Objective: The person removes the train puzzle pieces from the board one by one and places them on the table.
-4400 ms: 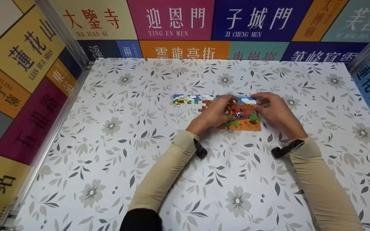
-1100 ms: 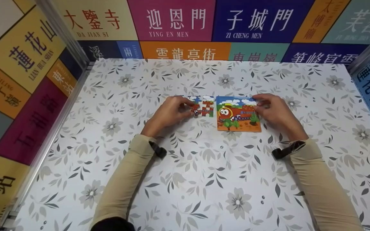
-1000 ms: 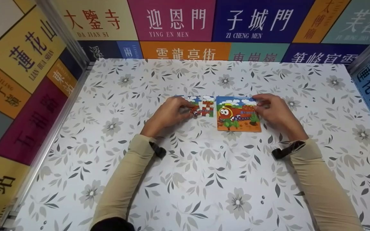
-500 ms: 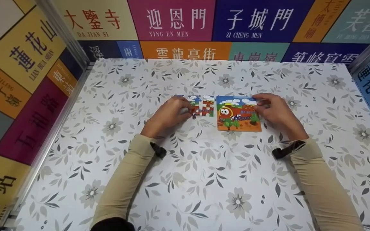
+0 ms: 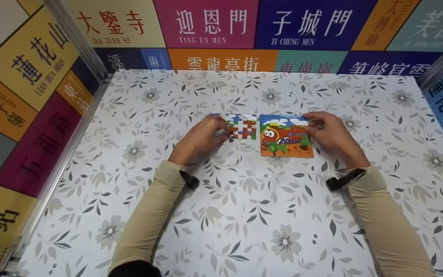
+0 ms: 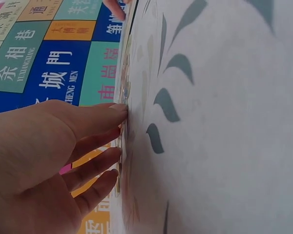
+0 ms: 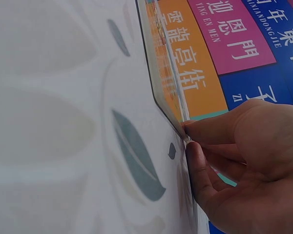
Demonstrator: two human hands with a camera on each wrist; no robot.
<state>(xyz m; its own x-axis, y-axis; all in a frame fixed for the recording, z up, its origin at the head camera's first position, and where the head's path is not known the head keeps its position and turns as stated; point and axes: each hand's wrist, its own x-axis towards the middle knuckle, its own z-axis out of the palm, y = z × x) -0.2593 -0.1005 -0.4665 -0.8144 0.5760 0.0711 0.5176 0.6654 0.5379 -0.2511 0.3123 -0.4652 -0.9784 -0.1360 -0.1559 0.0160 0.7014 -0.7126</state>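
My left hand (image 5: 204,134) is at the left end of several joined jigsaw pieces (image 5: 249,133) with cloud and red train parts on them. Its thumb and fingertips pinch a jigsaw piece at the lower left, mostly hidden by the hand; a small dark tab (image 5: 231,140) shows below the thumb. In the left wrist view, the thumb (image 6: 110,114) lies along the edge of the pieces. My right hand (image 5: 327,130) pinches the right edge of a square picture board (image 5: 287,148) showing a red smiling train. In the right wrist view, thumb and finger meet at the board's corner (image 7: 172,114).
A narrow strip of tabletop (image 5: 257,132) separates the pieces from the picture board. The table (image 5: 244,207) wears a white cover with grey leaves and flowers. Coloured panels with large characters (image 5: 214,23) stand along the back and both sides.
From over the picture board, my left hand has moved left to the jigsaw pieces. During the last second the tab by its thumb has shifted slightly left. My right hand stays on the board's edge.
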